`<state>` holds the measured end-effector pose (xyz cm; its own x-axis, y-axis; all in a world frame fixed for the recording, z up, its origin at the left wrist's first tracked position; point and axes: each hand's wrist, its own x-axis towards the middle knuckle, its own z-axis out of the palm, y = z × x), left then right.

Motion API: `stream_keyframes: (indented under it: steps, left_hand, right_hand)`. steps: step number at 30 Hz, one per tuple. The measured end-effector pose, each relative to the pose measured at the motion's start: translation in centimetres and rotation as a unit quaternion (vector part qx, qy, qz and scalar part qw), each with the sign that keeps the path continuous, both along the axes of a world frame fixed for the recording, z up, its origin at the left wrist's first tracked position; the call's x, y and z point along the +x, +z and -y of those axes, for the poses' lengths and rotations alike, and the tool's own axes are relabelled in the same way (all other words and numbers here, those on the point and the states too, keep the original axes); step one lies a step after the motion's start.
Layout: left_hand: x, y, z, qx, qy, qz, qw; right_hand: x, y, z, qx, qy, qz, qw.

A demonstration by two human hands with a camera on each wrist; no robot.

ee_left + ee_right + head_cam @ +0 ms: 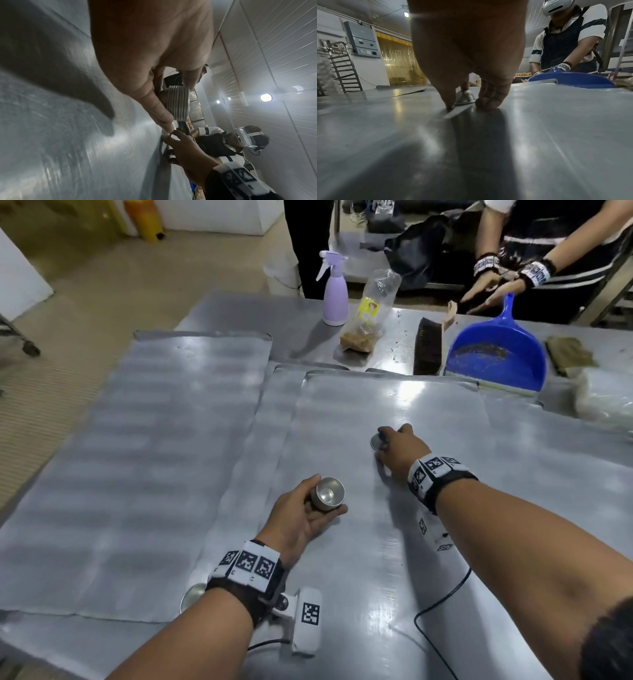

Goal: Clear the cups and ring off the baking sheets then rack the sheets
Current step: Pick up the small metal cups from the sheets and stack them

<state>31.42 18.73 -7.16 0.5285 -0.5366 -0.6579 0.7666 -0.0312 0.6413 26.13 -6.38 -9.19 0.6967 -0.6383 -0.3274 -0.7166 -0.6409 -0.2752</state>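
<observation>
My left hand [327, 497] holds a nested stack of small metal cups [330, 491] just above the middle baking sheet [428, 412]. The left wrist view shows the stack's ribbed rims [178, 102] between thumb and fingers. Farther right, my right hand [390, 440] curls over an upturned metal cup [377, 442] on the same sheet. In the right wrist view that cup [464, 98] is tilted, with its rim on the sheet. Another baking sheet [154, 457] lies to the left. A round metal piece [193, 594] sits half hidden under my left wrist.
Along the table's far edge stand a purple spray bottle [335, 292], a plastic bag [371, 309], a brush [428, 347] and a blue dustpan [496, 361]. Another person's hands [493, 289] work beyond them. A tray rack [346, 70] stands far left. A black cable [442, 601] crosses the near sheet.
</observation>
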Motion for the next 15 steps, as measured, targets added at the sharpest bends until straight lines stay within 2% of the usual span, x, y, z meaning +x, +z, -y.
stream_keyframes:
  steps: [9,15]
  left_hand:
    - [-1.5,0.7,0.5,-0.014,-0.004,-0.013,1.0]
    - [-5.0,1.6,-0.2,-0.022,-0.005,-0.02,1.0]
  right_hand:
    - [-4.6,1.1,-3.0,0.011,-0.036,0.143,0.989]
    - [-10.3,1.1,-5.4,-0.001,-0.009,0.114,0.993]
